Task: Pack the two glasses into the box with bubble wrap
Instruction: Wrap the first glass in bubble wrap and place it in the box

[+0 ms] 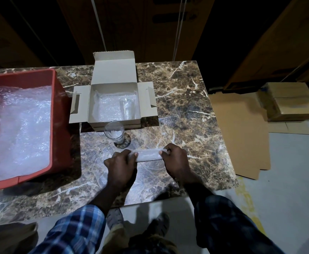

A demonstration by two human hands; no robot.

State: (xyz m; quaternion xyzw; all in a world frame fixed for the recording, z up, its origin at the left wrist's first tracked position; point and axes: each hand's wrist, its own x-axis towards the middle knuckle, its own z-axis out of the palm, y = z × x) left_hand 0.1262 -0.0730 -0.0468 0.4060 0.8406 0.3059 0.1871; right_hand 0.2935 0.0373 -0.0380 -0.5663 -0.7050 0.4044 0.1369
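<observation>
A person in a blue plaid shirt is standing at a brown marble-patterned counter (183,110), gripping a small rolled bundle of bubble wrap (148,155) by its two ends. The left hand (119,165) is curling its fingers (134,155) round the left end of the roll, while the right hand (175,159) is pinching the right end between thumb and curled fingers. The roll is lying crosswise just above the counter's near half.

Just beyond the hands, one clear glass (114,132) is standing upright on the counter, touching or nearly touching the front wall of an open cardboard box (113,121). The box is sitting with its lid flap raised at the back and its side flaps spread flat; a sheet of bubble wrap is lining its floor, and a second glass (127,109) is standing inside against the right wall.

At the counter's left edge, a red plastic bin (58,114) is holding a heap of loose bubble wrap (20,129). On the floor to the right, flattened cardboard sheets (239,134) are lying beside a closed carton (291,105). No brand, label or writing is showing legibly on any of the items.
</observation>
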